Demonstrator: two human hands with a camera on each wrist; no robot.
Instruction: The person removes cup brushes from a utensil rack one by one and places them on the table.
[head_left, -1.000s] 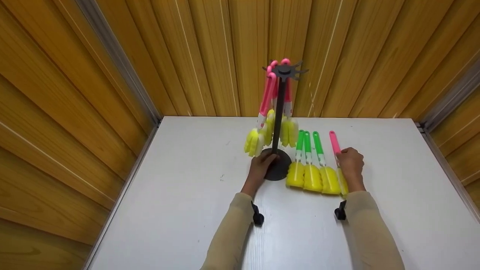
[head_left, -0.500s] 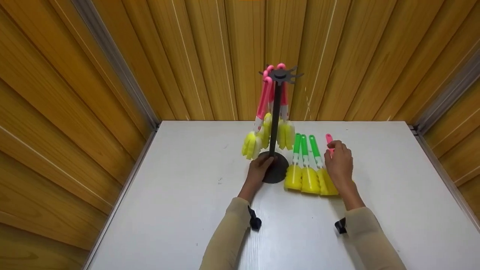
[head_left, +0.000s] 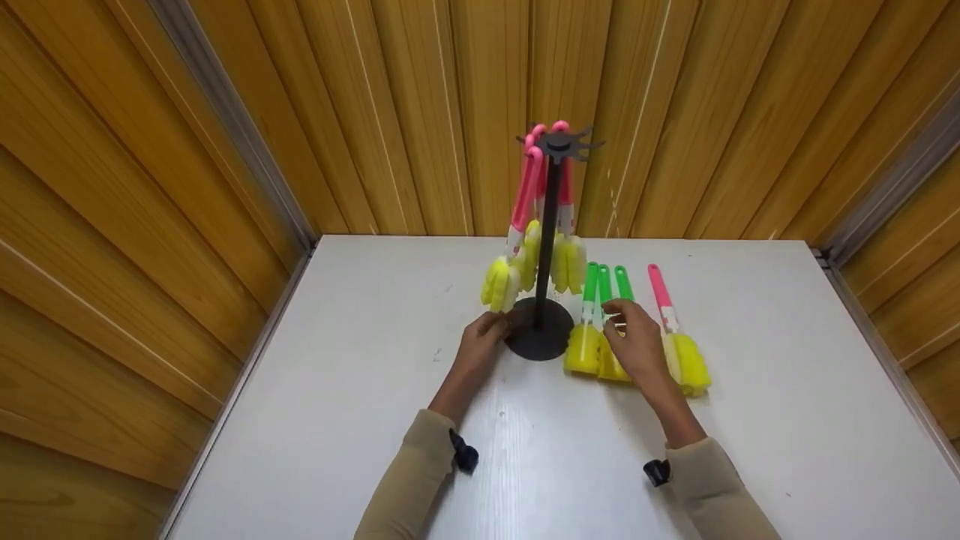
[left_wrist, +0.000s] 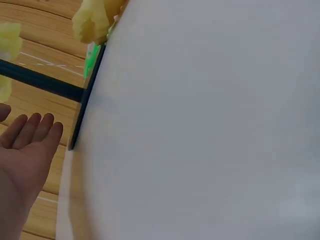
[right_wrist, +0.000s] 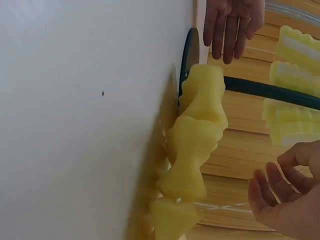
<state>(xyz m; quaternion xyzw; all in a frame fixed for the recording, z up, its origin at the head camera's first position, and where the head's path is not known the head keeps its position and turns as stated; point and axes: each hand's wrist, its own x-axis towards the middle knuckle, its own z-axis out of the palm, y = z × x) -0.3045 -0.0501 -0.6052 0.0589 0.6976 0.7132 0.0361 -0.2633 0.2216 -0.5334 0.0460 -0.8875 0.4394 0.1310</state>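
Note:
A black stand with a round base and hooked top rises near the table's middle. Several sponge bottle brushes with pink handles hang from its left and back hooks, yellow sponges downward. My left hand is beside the base's left edge; its straight fingers show apart from the stand in the left wrist view. Three green-handled sponge bottle brushes lie right of the base, partly hidden by my right hand. That hand hovers over them with loosely bent fingers, holding nothing. A pink-handled brush lies rightmost.
The white table runs back to a wood-panelled wall. A second panelled wall stands on the left. The stand's right-hand hooks stick out with no brush on them.
My right hand has let go of the rightmost pink-handled brush and moved left over the green-handled ones. My left hand has released the stand's base and drawn back a little to the left.

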